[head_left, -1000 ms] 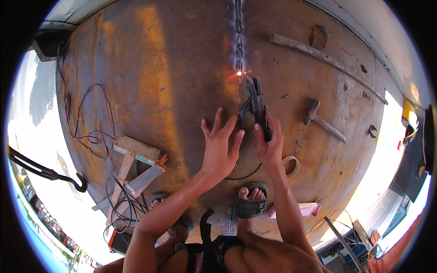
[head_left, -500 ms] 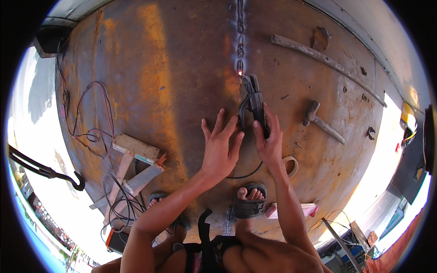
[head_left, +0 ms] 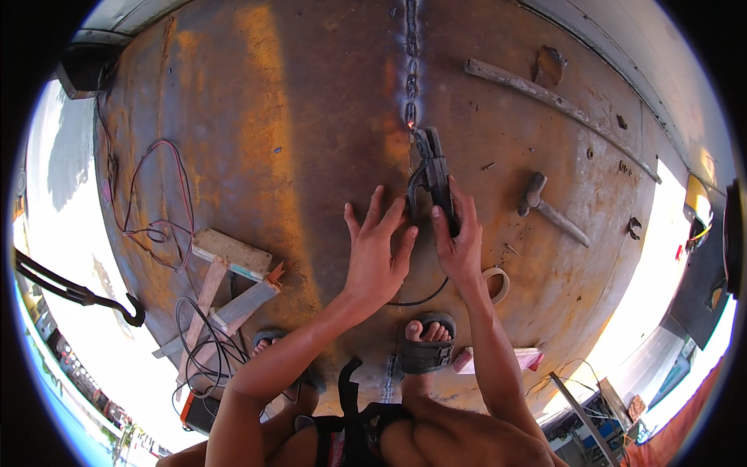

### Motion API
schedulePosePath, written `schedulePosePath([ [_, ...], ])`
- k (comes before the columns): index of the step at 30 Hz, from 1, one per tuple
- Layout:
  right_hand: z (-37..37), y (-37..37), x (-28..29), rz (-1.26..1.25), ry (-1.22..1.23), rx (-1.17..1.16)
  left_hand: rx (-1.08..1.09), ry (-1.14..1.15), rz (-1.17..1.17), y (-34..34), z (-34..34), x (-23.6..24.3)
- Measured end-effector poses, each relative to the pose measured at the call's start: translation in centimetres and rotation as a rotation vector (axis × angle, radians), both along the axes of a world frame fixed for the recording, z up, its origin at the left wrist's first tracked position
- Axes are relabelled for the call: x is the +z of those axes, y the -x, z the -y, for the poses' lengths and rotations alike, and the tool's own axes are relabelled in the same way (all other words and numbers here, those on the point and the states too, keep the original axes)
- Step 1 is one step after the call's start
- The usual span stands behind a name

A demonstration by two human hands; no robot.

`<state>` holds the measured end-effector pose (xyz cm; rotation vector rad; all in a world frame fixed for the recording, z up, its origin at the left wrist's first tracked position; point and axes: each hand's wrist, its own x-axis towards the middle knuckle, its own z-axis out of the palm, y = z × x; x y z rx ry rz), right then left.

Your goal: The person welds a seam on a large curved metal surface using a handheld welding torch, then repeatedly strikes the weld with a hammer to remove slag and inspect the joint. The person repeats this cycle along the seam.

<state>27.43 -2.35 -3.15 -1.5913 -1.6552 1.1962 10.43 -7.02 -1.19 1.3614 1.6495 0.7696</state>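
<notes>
My right hand (head_left: 459,237) is wrapped round a black welding electrode holder (head_left: 438,173), its jaws pointing away from me. Just past the jaws, a small spot on the seam glows red. From that spot a dark, lumpy weld bead (head_left: 412,70) with pale edges runs to the far side of the rusty steel plate (head_left: 334,101). My left hand (head_left: 379,253) is open, its fingers spread beside the holder's lever; whether a fingertip touches the lever I cannot tell. A thin black cable (head_left: 424,300) curves below my hands.
On the right lie a hammer (head_left: 552,208), a long metal bar (head_left: 560,103), a tape roll (head_left: 496,286) and a pink-and-white packet (head_left: 498,359). Wooden pieces (head_left: 233,253), looped wires (head_left: 187,202) and black cables (head_left: 206,350) are on the left. A dark hook (head_left: 132,310) hangs at the left edge.
The glow at the near end of the weld bead has dimmed from bright to dull red. Both hands and the electrode holder stay almost in place.
</notes>
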Motion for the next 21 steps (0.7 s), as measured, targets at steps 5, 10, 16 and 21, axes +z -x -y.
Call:
schedulePosePath([
  [5,-0.04,-0.05,-0.49,0.001,-0.068,0.013,-0.003,0.006,0.007,-0.04,0.01,0.02],
  [10,-0.05,0.03,-0.12,0.006,-0.011,0.008,-0.009,0.034,0.006,0.09,0.04,-0.03],
  [16,-0.1,0.09,-0.14,-0.002,-0.012,0.008,-0.015,0.036,0.021,0.13,-0.17,0.21],
  [21,-0.09,0.2,-0.33,-0.024,-0.024,0.009,-0.012,0.062,0.024,0.23,-0.09,0.19],
])
